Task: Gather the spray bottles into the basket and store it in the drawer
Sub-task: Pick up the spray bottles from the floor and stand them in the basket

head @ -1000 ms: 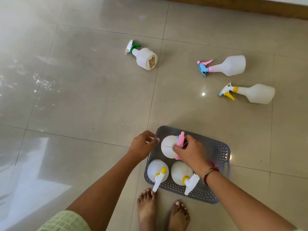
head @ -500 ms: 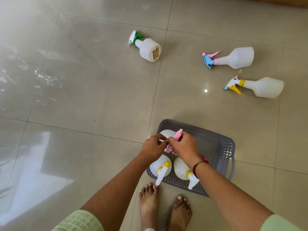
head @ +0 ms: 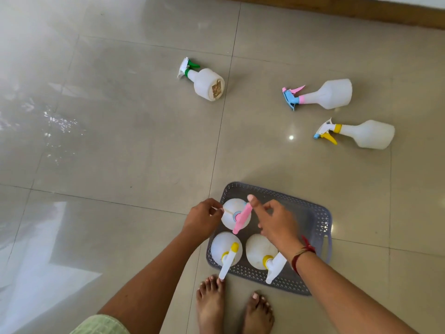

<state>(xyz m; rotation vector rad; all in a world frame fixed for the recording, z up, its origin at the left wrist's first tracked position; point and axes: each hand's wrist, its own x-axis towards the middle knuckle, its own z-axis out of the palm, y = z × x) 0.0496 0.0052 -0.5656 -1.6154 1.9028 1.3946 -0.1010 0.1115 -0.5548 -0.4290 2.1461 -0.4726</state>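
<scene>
Grey perforated basket (head: 320, 227) on the floor holds three upright bottles, beyond it three more lie sideways, the yellow-triggered bottle (head: 368, 134) nearest the right hand (head: 277, 225), fingers loose and empty, while the left hand (head: 202, 219) pinches the basket's rim.

Tiled floor (head: 120, 145) with basket (head: 320, 227) and bottles
Three spray bottles lie toppled: green-trigger (head: 207, 84), pink-trigger (head: 330, 94), yellow-trigger (head: 368, 134); bare feet (head: 212, 302) nearby.
</scene>
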